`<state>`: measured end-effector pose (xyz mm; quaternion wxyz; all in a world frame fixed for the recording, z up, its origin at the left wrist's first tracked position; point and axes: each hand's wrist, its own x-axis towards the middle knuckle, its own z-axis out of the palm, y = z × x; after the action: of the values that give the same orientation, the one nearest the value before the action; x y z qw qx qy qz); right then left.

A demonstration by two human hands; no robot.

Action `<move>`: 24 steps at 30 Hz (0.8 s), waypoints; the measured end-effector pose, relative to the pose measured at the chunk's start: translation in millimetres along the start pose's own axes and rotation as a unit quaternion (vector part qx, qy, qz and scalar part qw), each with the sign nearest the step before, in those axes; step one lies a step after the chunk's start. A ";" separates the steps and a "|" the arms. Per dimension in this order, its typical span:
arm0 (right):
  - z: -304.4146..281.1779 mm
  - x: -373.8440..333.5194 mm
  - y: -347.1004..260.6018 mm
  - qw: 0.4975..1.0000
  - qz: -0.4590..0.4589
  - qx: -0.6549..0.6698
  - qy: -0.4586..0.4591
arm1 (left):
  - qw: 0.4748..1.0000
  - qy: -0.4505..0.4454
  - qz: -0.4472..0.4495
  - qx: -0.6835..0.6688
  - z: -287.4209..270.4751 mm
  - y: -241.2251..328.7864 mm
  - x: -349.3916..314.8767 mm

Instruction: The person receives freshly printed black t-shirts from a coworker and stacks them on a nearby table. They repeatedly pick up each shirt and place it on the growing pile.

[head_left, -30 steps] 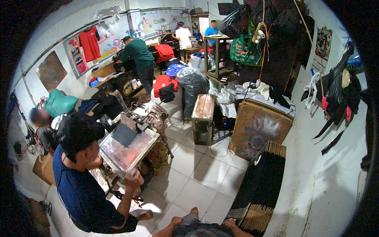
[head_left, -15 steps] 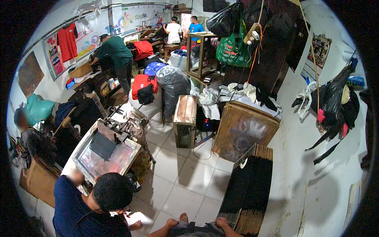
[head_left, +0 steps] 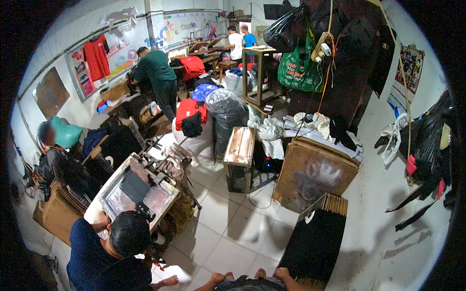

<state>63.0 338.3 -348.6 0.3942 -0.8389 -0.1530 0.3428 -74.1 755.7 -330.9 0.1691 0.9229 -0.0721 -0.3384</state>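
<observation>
At the bottom edge of the head view, dark grey cloth [head_left: 246, 283] spreads between my two hands. My left hand [head_left: 217, 278] is closed at the cloth's left edge, fingers curled in. My right hand [head_left: 280, 274] closes on its right edge, beside a long row of thin boards [head_left: 310, 238] with black faces and brown edges. Whether the cloth is worn or loose I cannot tell. Bare feet [head_left: 260, 273] show just beyond it, on the tiles.
A co-worker in dark blue [head_left: 104, 259] bends at my left by a framed printing screen [head_left: 115, 200]. Ahead stand a wooden box [head_left: 239, 150], a large brown board [head_left: 315, 177] and stuffed sacks [head_left: 225, 114]. Black bags [head_left: 429, 155] hang on the right wall. Other people work farther back.
The whole view has shifted, so the room sits farther right and slightly lower. My hands stay at the dark cloth. The co-worker's head at left has moved nearer the printing screen.
</observation>
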 end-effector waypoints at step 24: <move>-69.6 69.2 22.6 0.991 -0.060 -0.082 -0.091 | 0.990 0.126 -0.002 -0.063 -42.9 88.4 8.4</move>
<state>160.8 321.5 -365.8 0.3282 -0.8228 -0.2662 0.3800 -41.6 682.6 -273.4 0.2337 0.9459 -0.0264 -0.2233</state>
